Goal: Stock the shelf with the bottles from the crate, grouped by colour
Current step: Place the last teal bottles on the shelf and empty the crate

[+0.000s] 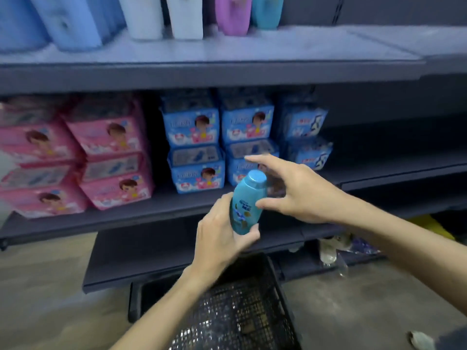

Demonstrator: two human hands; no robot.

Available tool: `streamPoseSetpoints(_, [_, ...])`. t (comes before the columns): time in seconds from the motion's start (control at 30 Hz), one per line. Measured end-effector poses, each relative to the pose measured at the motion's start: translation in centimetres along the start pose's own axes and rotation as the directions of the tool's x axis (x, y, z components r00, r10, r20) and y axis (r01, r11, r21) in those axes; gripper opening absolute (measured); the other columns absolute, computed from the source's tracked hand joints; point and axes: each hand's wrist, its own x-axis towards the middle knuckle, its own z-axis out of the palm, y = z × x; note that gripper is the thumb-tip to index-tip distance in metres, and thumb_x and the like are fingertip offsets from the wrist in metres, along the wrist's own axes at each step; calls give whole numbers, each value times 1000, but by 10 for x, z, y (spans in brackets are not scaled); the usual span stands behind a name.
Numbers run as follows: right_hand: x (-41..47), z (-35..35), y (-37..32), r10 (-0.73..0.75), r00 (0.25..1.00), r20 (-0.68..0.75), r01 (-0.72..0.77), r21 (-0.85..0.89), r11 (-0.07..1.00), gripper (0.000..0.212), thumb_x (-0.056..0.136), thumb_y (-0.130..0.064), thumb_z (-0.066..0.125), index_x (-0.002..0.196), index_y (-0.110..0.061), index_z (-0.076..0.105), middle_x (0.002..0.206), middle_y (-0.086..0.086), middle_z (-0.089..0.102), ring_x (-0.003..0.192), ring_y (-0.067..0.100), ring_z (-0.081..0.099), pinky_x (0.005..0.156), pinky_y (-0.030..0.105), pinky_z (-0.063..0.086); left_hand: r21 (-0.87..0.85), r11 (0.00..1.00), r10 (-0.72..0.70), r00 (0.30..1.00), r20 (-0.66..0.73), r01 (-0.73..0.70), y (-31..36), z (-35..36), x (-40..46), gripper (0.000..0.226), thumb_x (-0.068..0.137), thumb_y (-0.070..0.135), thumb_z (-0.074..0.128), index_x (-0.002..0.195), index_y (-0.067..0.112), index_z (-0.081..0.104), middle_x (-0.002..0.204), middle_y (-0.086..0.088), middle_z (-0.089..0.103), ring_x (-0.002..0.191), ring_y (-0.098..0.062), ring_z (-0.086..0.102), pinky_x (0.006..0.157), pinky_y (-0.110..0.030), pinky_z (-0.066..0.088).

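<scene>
My left hand (222, 231) holds a teal bottle (246, 205) near its bottom, with my fingers and thumb curled round it. The bottle is tilted, with its round cap up and a little to the right. My right hand (300, 190) is just beside the bottle's top. Its fingers are spread and straight, and it holds nothing. My thumb is near the bottle's side, but I cannot tell if it touches. Under my arms sits the black crate (265, 299), with mesh walls, on the floor. I cannot make out what is inside it. Behind my hands is the dark middle shelf (126, 215). On it are blue packs (194, 145) with a cartoon child on the front, stacked 2 high, right behind the bottle. My right hand covers part of 1 blue stack. To the left are pink packs (111, 150), stacked up too. The right part of that shelf shows dark bare board. Above is the top shelf (227, 51), pale on top. On it stand blue bottles (70, 21) at the left, then 2 white bottles (187, 18), then a purple bottle (233, 16) and another teal bottle (266, 12) side by side. Only their lower parts show. To the right of the crate, under the lowest shelf, lies some clear plastic wrap (331, 251).
</scene>
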Motion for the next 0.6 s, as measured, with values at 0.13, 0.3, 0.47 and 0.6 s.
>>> streamPoseSetpoints(0.13, [-6, -21, -26, 45, 940, -338, 51, 270, 961, 43, 78, -25, 84, 114, -27, 60, 103, -11, 72, 90, 4, 71, 87, 34, 58, -6, 998, 68, 990, -122, -69, 51, -32, 42, 53, 64, 42, 73, 112, 27, 56, 90, 12, 63, 79, -8, 62, 69, -33, 52])
streamPoseSetpoints(0.3, [-3, -63, -60, -10, 834, -552, 165, 231, 959, 38, 83, -24, 79, 117, -27, 64, 103, -19, 73, 96, -5, 67, 90, 24, 54, 25, 989, 148, 961, -235, -146, 106, -60, 84, 50, 64, 45, 74, 107, 29, 55, 90, 13, 64, 81, -9, 63, 68, -33, 51])
streamPoseSetpoints(0.47, [7, -116, -72, -87, 816, -572, 228, 178, 957, 44, 87, -22, 74, 126, -29, 55, 104, -13, 74, 96, 1, 69, 90, 32, 56, -30, 973, 212, 942, -261, -227, 136, -78, 116, 48, 72, 43, 77, 112, 29, 56, 96, 13, 66, 85, -7, 65, 73, -36, 54])
streamPoseSetpoints(0.6, [16, -150, -70, -126, 797, -590, 284, 183, 941, 47, 89, -19, 73, 127, -30, 49, 106, -13, 73, 99, 4, 69, 91, 34, 55, -28, 958, 269, 926, -263, -287, 157, -82, 142, 53, 74, 36, 79, 121, 29, 54, 102, 14, 67, 90, -5, 65, 78, -32, 55])
